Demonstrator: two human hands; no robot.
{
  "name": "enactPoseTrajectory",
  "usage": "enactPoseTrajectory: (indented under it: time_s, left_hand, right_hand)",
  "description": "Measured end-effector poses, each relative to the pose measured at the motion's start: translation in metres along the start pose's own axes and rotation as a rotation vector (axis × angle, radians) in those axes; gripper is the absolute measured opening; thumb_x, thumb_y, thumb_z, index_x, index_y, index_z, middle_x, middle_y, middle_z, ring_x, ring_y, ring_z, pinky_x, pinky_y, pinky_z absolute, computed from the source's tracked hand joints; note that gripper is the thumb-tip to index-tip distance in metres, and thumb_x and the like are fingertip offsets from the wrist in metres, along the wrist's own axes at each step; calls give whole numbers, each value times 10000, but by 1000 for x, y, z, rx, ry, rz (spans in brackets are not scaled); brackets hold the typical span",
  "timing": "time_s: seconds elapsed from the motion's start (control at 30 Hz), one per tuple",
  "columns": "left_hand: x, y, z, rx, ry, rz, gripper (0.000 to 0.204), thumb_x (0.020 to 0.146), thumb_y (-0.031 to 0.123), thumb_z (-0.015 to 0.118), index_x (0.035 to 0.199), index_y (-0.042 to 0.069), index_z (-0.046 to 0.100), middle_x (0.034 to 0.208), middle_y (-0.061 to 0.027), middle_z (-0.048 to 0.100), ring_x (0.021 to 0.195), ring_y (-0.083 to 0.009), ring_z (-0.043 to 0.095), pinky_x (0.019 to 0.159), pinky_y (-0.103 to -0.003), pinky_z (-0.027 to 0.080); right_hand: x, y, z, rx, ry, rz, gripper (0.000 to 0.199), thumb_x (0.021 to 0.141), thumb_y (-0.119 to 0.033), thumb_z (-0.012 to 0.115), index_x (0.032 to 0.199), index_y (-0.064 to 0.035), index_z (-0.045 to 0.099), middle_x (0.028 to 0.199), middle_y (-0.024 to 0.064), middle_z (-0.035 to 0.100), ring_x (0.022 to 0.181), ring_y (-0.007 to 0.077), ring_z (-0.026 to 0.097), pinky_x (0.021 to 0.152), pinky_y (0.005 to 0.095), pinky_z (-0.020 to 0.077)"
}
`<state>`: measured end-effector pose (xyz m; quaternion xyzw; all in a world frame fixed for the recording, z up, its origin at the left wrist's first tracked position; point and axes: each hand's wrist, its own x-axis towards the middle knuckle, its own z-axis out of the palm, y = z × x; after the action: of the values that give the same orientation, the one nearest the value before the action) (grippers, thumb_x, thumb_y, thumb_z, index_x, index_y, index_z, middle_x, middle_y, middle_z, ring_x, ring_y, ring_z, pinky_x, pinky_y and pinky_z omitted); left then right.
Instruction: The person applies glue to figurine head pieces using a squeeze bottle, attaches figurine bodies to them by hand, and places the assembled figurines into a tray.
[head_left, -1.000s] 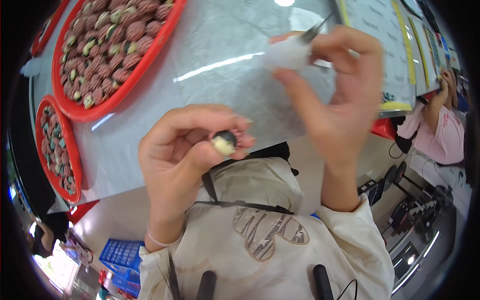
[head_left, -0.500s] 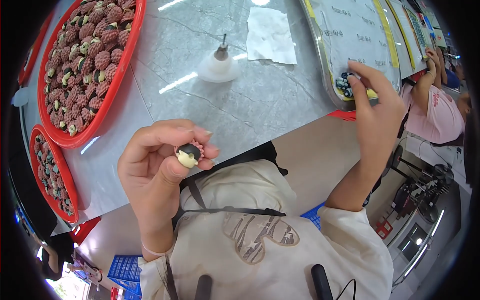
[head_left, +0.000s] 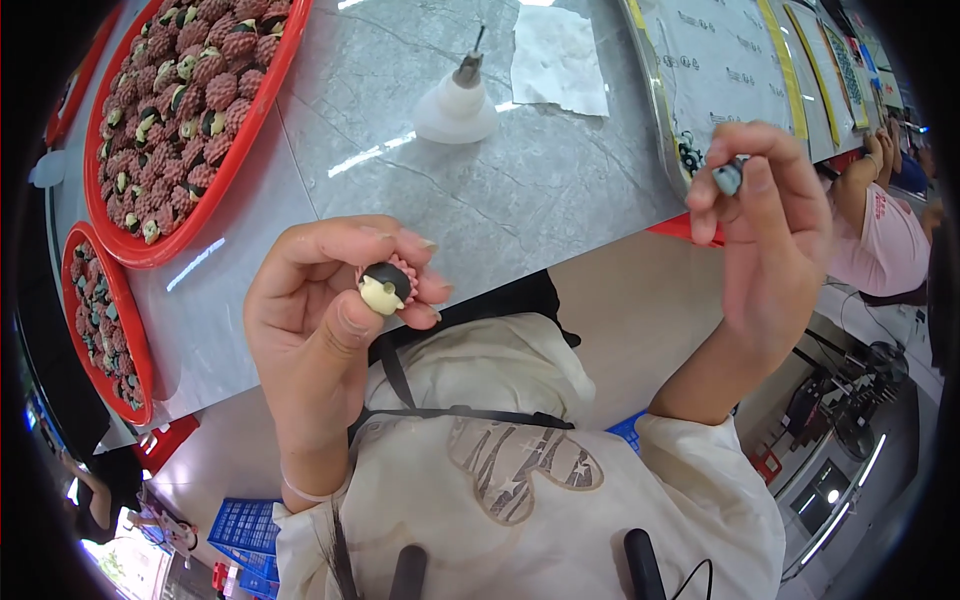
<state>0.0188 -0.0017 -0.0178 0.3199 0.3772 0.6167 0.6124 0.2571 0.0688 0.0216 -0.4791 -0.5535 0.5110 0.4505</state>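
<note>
My left hand [head_left: 310,310], at the table's near edge, pinches a small molded figure piece [head_left: 386,287] between thumb and fingers. The piece has a cream face, a black cap and a pink ridged back. Raised beside the tray's near corner, my right hand [head_left: 775,230] grips a tiny blue-grey piece [head_left: 729,178] in its fingertips. Several small dark and pale pieces [head_left: 688,152] lie in that corner of the paper-lined tray [head_left: 650,75]. A white needle-tipped squeeze bottle [head_left: 456,112] stands on the grey table [head_left: 370,110] between my hands.
A large red basin [head_left: 190,245] heaped with pink, black and cream pieces stands at the left. Nearer me, a smaller red basin [head_left: 142,385] holds pink and blue-grey pieces. White tissue [head_left: 560,60] lies behind the bottle. A person in a pink shirt [head_left: 880,235] sits at the right.
My right hand has lifted away from the pieces in the tray with a tiny blue-grey one in its fingers. My left hand still holds the figure piece. The view has shifted slightly.
</note>
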Motion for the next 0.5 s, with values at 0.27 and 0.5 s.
enactPoseTrajectory:
  time_s: [0.27, 0.5]
  left_hand:
    - [-5, 4, 8, -139, -57, -152, 367, 743, 262, 621, 964, 35, 437, 923, -113, 464, 704, -148, 525, 565, -168, 421]
    - [-7, 1, 14, -131, -67, -109, 335, 747, 237, 618, 949, 33, 445, 938, -127, 468, 715, -147, 534, 600, -185, 450]
  right_hand:
    - [-11, 14, 43, 358, -298, 44, 252, 803, -235, 544, 932, -20, 510, 941, 130, 464, 631, 103, 419, 546, 171, 364]
    - [-18, 4, 64, 429, -357, 63, 230, 766, -179, 594, 882, 4, 516, 887, 139, 465, 591, 107, 477, 488, 164, 404]
